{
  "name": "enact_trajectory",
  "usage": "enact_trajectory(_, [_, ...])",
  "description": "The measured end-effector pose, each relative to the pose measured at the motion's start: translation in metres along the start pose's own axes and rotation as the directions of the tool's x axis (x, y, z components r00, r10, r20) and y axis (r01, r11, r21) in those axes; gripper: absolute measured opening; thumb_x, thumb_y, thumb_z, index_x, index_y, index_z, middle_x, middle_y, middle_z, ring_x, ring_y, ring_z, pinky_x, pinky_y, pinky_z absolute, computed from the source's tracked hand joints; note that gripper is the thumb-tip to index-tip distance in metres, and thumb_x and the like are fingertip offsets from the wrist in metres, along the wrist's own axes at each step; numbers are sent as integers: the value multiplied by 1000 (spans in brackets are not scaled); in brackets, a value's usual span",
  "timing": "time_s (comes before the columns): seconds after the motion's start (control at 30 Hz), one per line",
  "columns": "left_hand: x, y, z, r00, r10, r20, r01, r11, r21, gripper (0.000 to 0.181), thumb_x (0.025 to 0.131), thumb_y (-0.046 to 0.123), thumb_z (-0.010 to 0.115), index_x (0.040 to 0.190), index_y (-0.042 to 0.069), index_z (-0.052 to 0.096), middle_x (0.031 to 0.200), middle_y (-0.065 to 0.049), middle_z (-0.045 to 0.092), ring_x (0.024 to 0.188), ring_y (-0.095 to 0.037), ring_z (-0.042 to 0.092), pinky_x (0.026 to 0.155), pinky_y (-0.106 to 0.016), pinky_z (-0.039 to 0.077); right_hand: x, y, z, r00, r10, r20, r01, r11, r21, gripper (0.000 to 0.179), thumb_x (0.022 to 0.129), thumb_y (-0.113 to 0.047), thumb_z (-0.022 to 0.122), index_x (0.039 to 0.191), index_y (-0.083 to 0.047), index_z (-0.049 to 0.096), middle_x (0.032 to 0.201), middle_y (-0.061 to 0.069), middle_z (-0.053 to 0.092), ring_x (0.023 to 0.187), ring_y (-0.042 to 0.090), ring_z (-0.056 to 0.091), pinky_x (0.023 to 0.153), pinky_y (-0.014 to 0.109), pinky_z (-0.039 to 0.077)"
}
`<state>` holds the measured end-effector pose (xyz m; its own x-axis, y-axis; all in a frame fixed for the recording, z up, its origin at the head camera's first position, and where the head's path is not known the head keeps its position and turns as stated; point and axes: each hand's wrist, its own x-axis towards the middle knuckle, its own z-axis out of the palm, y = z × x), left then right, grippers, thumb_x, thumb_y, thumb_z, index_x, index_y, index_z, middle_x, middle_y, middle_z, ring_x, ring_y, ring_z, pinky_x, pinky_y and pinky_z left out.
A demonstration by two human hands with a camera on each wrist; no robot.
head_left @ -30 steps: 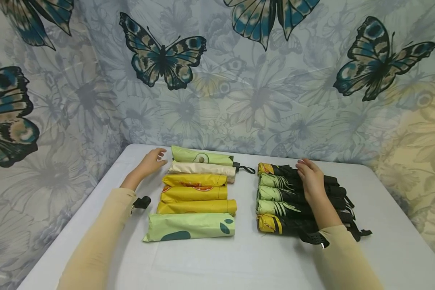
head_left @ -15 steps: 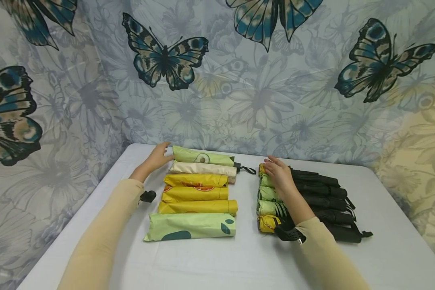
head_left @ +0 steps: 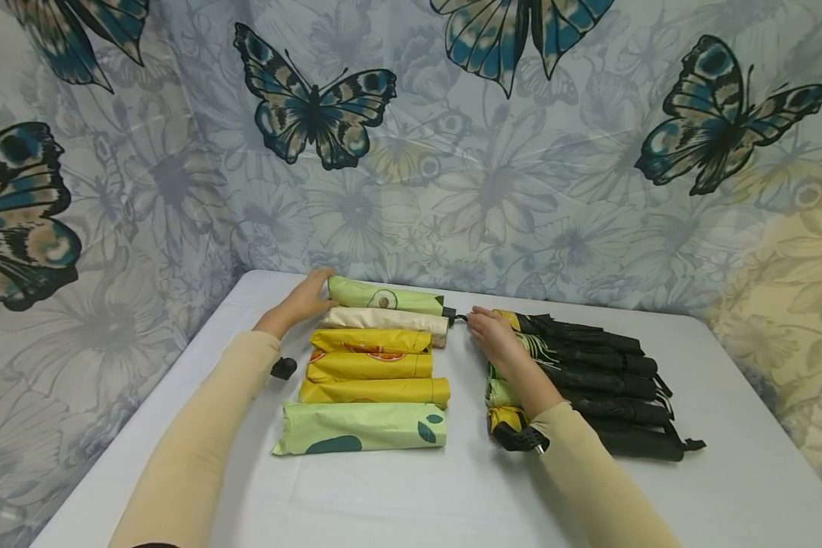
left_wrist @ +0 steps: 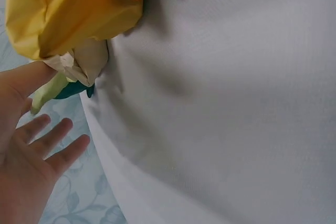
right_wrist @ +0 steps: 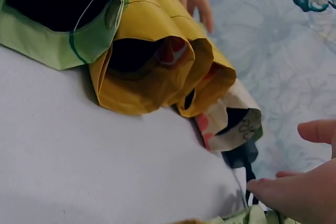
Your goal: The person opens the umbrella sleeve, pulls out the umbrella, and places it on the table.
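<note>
At the back left, my left hand [head_left: 304, 301] reaches to the left end of a light green umbrella sleeve [head_left: 363, 295] with an avocado print. Its fingers are spread in the left wrist view [left_wrist: 39, 156], the thumb right at the cream sleeve [left_wrist: 86, 64]. A folded umbrella's black handle [head_left: 450, 313] and wrist strap stick out of the green sleeve's right end. My right hand [head_left: 496, 339], fingers extended and holding nothing, is beside that strap, above the left ends of several folded black umbrellas [head_left: 603, 361] with yellow or green tops.
In front of the cream sleeve [head_left: 383, 318] lie three yellow sleeves [head_left: 377, 367] and a light green leaf-print sleeve [head_left: 377, 426]. Their right ends gape open in the right wrist view. All lie on a white-covered table [head_left: 383, 502] against a butterfly-print backdrop [head_left: 514, 213].
My right hand has swept left from over the black umbrellas to the strap of the green-sleeved umbrella. My left hand has moved slightly right, up to that sleeve's left end.
</note>
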<state>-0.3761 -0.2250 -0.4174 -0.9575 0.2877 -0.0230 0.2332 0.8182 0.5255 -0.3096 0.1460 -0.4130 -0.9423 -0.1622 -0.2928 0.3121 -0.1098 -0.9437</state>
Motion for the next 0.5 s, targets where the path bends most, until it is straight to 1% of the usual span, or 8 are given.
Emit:
enact_trajectory(0.17, [2,0,3,999,41,10,-41,999,23,79,94,14,66,155,3,17,161,-24,13,148,-45,18,117,-61,27,2,3,8,997,55,48,-56,998,21,69,105,-12,39,156,-3,-6,165,11,-9,154,28,3,127,37,9])
enact_trajectory(0.23, [2,1,4,998,63,5,-63,997,34,77,93,13,66,154,2,21,160,-25,19,146,-44,24,116,-59,30,3,5,9,997,60,53,-61,998,30,71,104,-12,40,156,-3,-8,165,10,-12,154,28,1,127,37,9])
enact_trajectory(0.37, [3,2,5,995,100,-9,-99,994,47,67,93,10,66,149,-2,32,152,-27,32,135,-43,40,109,-56,40,7,8,10,997,52,57,-54,997,49,71,104,-11,41,156,-3,-6,165,12,-11,154,28,-1,127,38,9])
enact_trajectory(0.43, [4,3,5,995,103,-11,-103,993,51,62,93,9,65,146,-3,36,148,-27,37,129,-42,45,106,-54,43,9,9,11,997,51,54,-54,998,45,70,104,-11,42,156,-3,-4,165,13,-7,154,28,1,127,38,12])
enact_trajectory(0.5, [5,4,5,995,96,-11,-95,994,54,58,94,8,64,145,-3,38,146,-26,40,125,-41,48,104,-52,45,11,9,12,998,55,43,-56,998,25,70,103,-12,44,157,-4,-1,165,14,-2,154,28,5,126,37,16])
